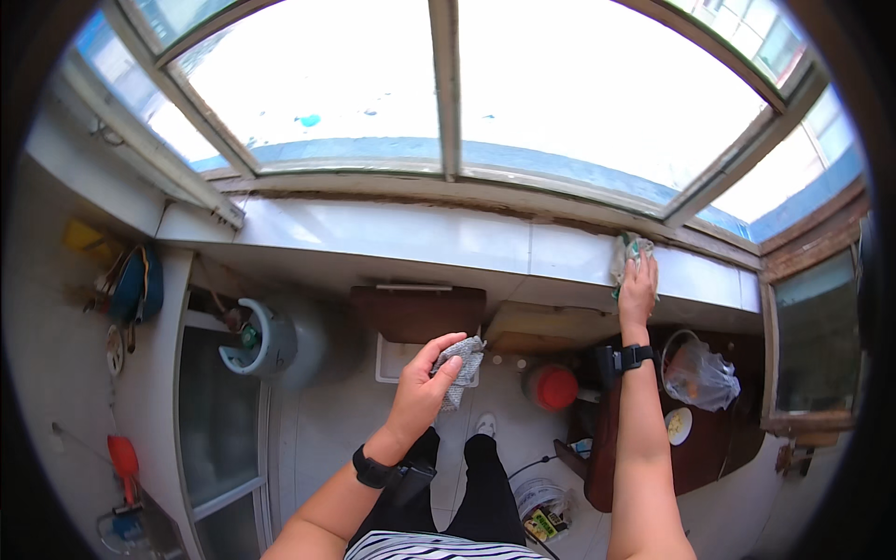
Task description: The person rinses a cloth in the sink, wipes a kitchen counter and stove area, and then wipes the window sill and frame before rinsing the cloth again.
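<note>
My right hand (638, 292) reaches far forward and presses a crumpled pale cloth with green marks (625, 257) onto the white tiled window sill (392, 235), towards its right end. Closer to my body, my left hand (422, 381) holds a folded grey knitted cloth (462, 371) between thumb and fingers, in the air above the floor. Beyond the sill stands the wooden window frame (450, 91), with glare filling the panes. The palm side of my right hand is hidden.
Below the sill at left is a grey gas cylinder (269, 343). A red-lidded container (557, 388) stands on the floor. At right, a dark red table (700, 455) bears a white bowl (679, 425) and a plastic bag (702, 378). An open window sash (815, 336) juts in at right.
</note>
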Action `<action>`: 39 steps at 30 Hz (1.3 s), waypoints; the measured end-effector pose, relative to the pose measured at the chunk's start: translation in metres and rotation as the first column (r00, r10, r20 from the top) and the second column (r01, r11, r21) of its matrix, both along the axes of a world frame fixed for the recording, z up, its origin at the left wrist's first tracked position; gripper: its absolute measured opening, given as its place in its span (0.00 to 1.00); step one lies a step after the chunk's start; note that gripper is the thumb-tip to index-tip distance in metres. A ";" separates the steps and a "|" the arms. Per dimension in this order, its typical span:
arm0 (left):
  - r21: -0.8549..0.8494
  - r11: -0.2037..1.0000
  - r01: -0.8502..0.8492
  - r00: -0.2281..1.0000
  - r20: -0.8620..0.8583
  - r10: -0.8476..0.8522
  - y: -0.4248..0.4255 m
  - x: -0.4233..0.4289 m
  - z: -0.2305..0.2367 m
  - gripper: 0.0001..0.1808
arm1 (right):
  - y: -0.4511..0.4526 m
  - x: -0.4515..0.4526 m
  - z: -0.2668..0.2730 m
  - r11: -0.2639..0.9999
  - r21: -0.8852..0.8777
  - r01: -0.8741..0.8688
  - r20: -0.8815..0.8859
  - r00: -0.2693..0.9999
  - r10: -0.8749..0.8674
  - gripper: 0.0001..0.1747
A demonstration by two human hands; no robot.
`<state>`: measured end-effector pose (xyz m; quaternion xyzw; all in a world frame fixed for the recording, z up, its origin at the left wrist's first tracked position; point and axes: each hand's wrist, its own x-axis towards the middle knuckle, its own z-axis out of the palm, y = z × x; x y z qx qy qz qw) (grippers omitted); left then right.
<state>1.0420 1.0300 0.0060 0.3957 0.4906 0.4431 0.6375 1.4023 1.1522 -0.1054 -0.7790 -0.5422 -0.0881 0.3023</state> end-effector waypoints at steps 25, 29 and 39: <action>-0.027 0.999 0.022 0.995 0.095 -0.019 0.048 -0.210 -0.004 0.15 | 0.061 -0.428 0.014 0.905 0.068 -0.421 -0.090 0.900 0.426 0.22; -0.036 0.999 0.034 0.995 0.098 -0.031 0.048 -0.220 -0.004 0.15 | 0.055 -0.375 0.031 0.854 0.003 -0.520 -0.346 0.801 0.489 0.18; -0.082 0.997 0.005 0.998 0.059 0.000 0.054 -0.217 -0.019 0.15 | 0.037 -0.147 0.014 0.947 -0.189 0.261 -0.059 0.959 -0.276 0.25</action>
